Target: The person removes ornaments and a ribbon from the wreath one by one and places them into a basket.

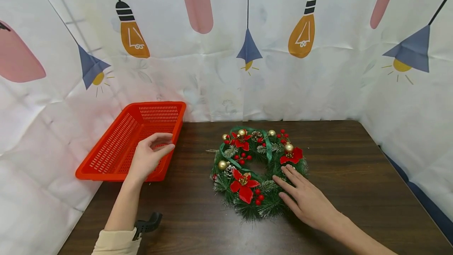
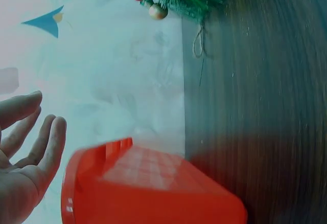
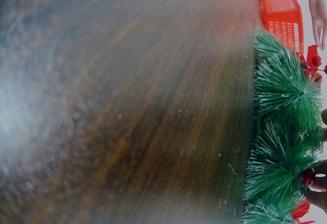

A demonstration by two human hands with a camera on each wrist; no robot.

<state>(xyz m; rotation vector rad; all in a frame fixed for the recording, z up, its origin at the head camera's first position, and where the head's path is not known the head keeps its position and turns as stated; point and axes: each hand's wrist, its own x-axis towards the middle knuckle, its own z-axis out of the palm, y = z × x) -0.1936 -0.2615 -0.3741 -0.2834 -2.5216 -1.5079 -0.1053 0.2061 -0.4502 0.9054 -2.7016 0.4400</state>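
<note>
A green Christmas wreath (image 1: 267,192) with red flowers, red berries, gold balls, pine cones and a green ribbon lies flat on the dark wooden table. My right hand (image 1: 307,200) is at its near right side, with nearly straight fingers spread on the greenery. Over the right part of a red plastic basket (image 1: 102,162) hovers my left hand (image 1: 149,157), fingers loosely bent and nothing between them. In the left wrist view, a thin string loop (image 2: 198,42) sticks out from the wreath. The right wrist view shows the wreath's pine tips (image 3: 291,91) close up, with only fingertips at the edge.
The basket stands at the table's back left, against a white curtain (image 1: 212,85) printed with lamps and bulbs. A black strap (image 1: 150,223) is on my left wrist. The wooden tabletop (image 1: 339,160) runs on right of the wreath to its right edge.
</note>
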